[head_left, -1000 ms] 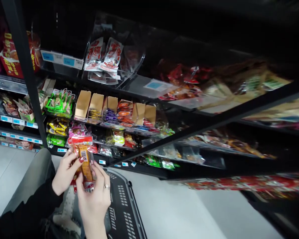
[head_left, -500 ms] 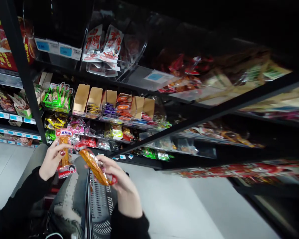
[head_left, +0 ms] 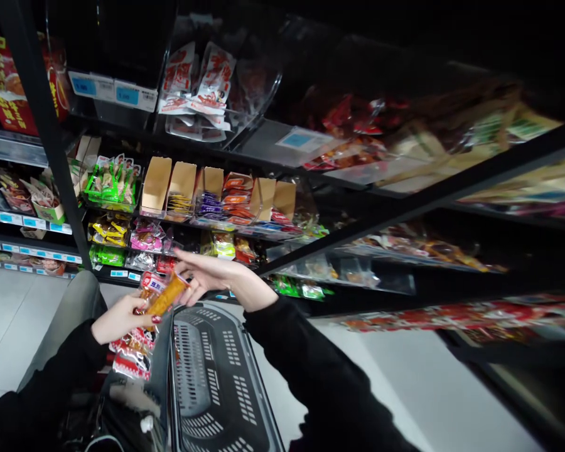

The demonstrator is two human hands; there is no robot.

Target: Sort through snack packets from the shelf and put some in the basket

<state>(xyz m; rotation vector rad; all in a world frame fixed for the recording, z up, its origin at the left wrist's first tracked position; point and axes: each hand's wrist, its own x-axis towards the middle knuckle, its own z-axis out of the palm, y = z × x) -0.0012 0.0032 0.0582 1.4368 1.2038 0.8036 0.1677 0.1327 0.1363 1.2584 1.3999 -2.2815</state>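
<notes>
My left hand (head_left: 122, 319) is closed on two clear-wrapped snack packets. One orange-brown snack stick packet (head_left: 167, 295) tilts up to the right across the fingers. Below it hangs the other packet (head_left: 130, 361), with a red-and-white printed end. My right hand (head_left: 206, 274) is at the upper end of the tilted packet, its fingers apart; whether the fingertips touch the wrapper is hard to tell. Beneath my right arm is a black slotted basket (head_left: 240, 370), beside my knee.
Dark shelves with bagged snacks fill the view ahead. Tan cardboard boxes (head_left: 156, 185) of small packets stand on a middle shelf, next to green snack bags (head_left: 113, 182). A black diagonal post (head_left: 405, 216) crosses at right. Pale floor (head_left: 292, 364) lies beyond the basket.
The orange-brown packet has passed from my right hand into my left, beside the first one. My right hand has moved up and its fingers have spread; more of the basket shows.
</notes>
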